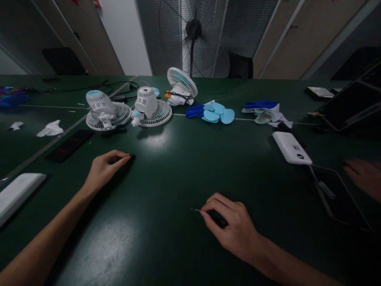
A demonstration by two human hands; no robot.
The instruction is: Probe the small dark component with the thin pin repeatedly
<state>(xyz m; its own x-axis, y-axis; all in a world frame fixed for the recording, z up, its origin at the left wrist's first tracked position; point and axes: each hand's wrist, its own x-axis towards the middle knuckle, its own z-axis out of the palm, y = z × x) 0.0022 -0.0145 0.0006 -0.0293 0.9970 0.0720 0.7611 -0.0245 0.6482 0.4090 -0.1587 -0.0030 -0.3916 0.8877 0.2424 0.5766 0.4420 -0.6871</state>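
My left hand (104, 169) rests on the dark green table (166, 167), fingers pinched round a small dark object at its fingertips that I cannot make out. My right hand (230, 226) lies nearer the front, fingers curled on a thin tool with a slim metal tip (195, 209) pointing left, likely a small screwdriver. Further back lie three small white and blue desk fans: one (102, 111) face down at the left, a second (149, 107) beside it, a third (181, 89) tilted behind. Loose blue fan blades (217, 113) lie to their right.
A black phone (70, 145) and crumpled tissue (50, 129) lie at the left, a white slab (16, 190) at the left edge. A white power bank (291, 147), a dark tablet (339, 196) and another person's hand (364, 176) are at the right. Blue gloves (262, 105) lie behind.
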